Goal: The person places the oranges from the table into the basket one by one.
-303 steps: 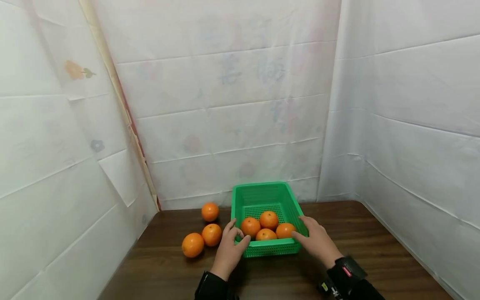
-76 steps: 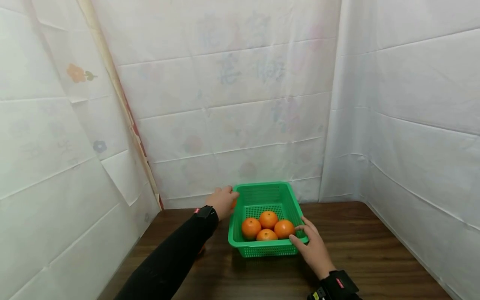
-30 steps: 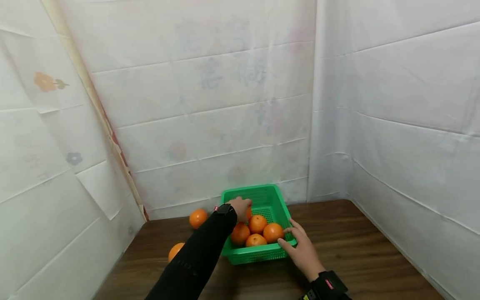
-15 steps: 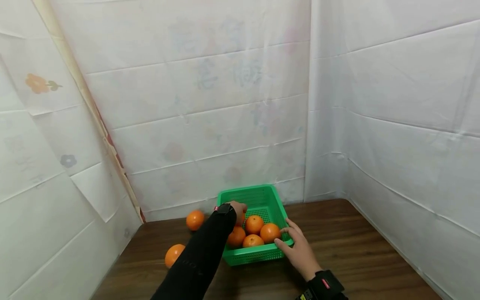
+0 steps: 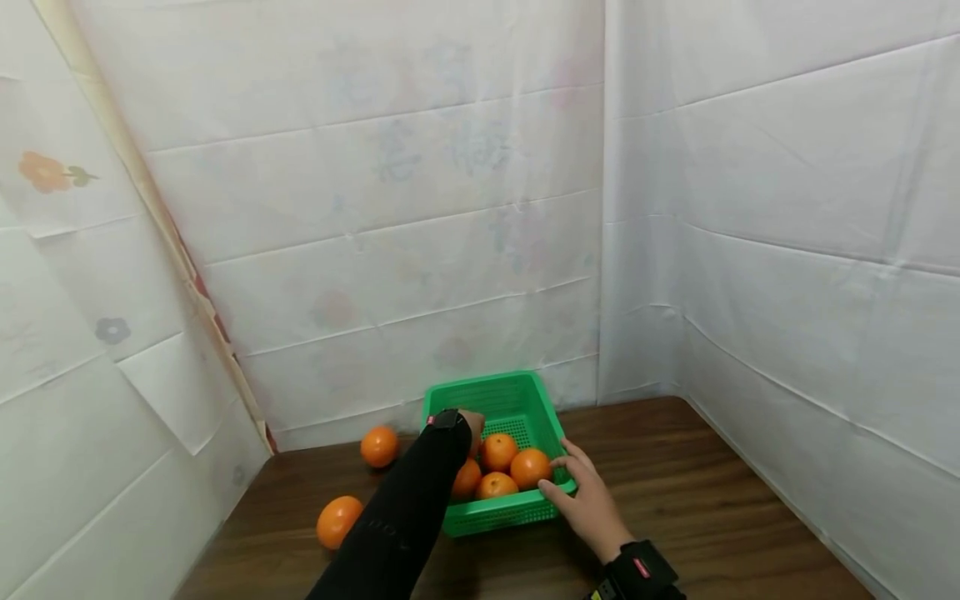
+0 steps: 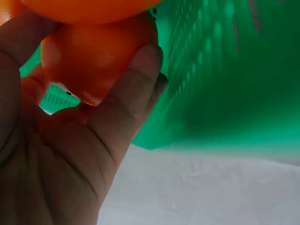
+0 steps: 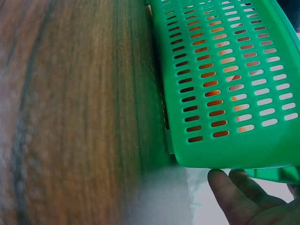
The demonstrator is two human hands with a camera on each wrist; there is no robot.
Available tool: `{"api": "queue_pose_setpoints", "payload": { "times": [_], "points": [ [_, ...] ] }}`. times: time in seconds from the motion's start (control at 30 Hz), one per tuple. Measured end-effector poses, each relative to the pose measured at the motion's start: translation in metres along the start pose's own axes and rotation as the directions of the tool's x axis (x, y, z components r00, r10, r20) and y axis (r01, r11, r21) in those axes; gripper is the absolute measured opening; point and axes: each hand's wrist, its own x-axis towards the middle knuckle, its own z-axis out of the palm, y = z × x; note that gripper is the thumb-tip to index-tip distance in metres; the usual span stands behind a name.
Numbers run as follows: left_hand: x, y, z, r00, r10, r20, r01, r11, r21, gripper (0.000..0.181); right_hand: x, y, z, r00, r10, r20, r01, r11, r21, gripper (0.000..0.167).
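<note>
My left hand (image 5: 472, 427) reaches into the green basket (image 5: 536, 400) over its left side. In the left wrist view, its fingers curl round an orange (image 6: 101, 58), which touches another orange (image 6: 89, 7). The forearm and wrist hide most of the held fruit in the head view. Several other oranges (image 5: 498, 452) sit together at the basket's near end. My right hand (image 5: 592, 504) holds the basket's near right corner, thumb at the front rim and fingers along the right side. Its fingertips (image 7: 218, 178) meet the basket edge in the right wrist view.
Two more oranges lie on the brown wooden table left of the basket: a farther orange (image 5: 379, 447) and a nearer orange (image 5: 339, 522), partly behind the left sleeve (image 5: 397, 517). White sheeting (image 5: 420, 250) encloses the table at the back and sides.
Three oranges lay on the table earlier; two lie there now. My left hand has carried one over the left rim and down into the basket. My right hand has stayed at the corner.
</note>
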Motion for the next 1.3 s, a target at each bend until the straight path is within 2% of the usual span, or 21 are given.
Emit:
{"api": "queue_pose_setpoints", "payload": {
  "times": [0.03,0.1,0.27,0.4,0.53,0.7,0.77,0.87,1.0,1.1,1.17,1.23,1.3],
  "points": [
    [0.000,0.000,0.000,1.000,-0.012,0.005,0.012,0.999,-0.039,0.046,0.000,-0.001,0.000,1.000,-0.002,0.000,0.002,1.000,0.000,0.026],
    [0.008,-0.005,0.003,1.000,0.002,-0.002,-0.002,1.000,0.020,0.049,0.000,-0.002,0.001,1.000,-0.001,0.000,0.001,1.000,0.002,0.026],
    [0.029,-0.014,0.015,0.999,-0.029,0.026,0.032,0.996,-0.085,0.052,-0.001,-0.003,0.001,1.000,-0.002,0.002,0.002,1.000,0.004,0.026],
    [0.040,-0.018,0.019,0.997,-0.065,0.049,0.070,0.992,-0.104,0.049,-0.001,-0.004,0.002,1.000,-0.004,0.003,0.004,1.000,-0.002,0.025],
    [0.048,-0.022,0.019,0.998,-0.055,0.042,0.053,0.998,0.047,0.046,-0.001,-0.004,0.003,1.000,-0.004,0.004,0.004,1.000,0.001,0.024],
    [0.051,-0.026,0.017,0.999,-0.026,0.043,0.017,0.980,0.199,0.043,-0.001,-0.005,0.004,1.000,0.001,0.009,-0.001,1.000,0.010,0.024],
    [0.048,-0.026,0.015,0.999,-0.019,0.042,0.008,0.967,0.254,0.043,-0.001,-0.004,0.005,1.000,0.002,0.012,-0.002,1.000,0.010,0.025],
    [0.041,-0.024,0.013,0.999,-0.021,0.045,0.008,0.960,0.281,0.044,0.000,-0.004,0.005,1.000,0.002,0.014,-0.003,1.000,0.008,0.025],
    [0.030,-0.019,0.008,0.998,-0.039,0.055,0.029,0.984,0.177,0.042,0.000,-0.003,0.003,1.000,0.003,0.014,-0.003,1.000,0.011,0.025],
    [-0.007,-0.003,-0.006,0.997,-0.033,0.075,0.025,0.995,0.097,0.043,0.001,-0.003,0.002,1.000,0.006,0.015,-0.006,1.000,0.007,0.025],
    [-0.027,0.005,-0.014,0.997,-0.010,0.080,0.001,0.994,0.113,0.042,0.001,-0.002,0.001,1.000,0.008,0.014,-0.008,1.000,0.001,0.024],
    [-0.042,0.011,-0.020,0.996,0.016,0.083,-0.028,0.989,0.147,0.044,0.001,-0.002,0.000,1.000,0.008,0.010,-0.007,1.000,-0.007,0.024],
    [-0.038,0.009,-0.023,0.996,0.045,0.081,-0.062,0.973,0.222,0.042,0.000,-0.001,-0.001,1.000,0.005,0.006,-0.005,1.000,-0.011,0.024]
  ]
}}
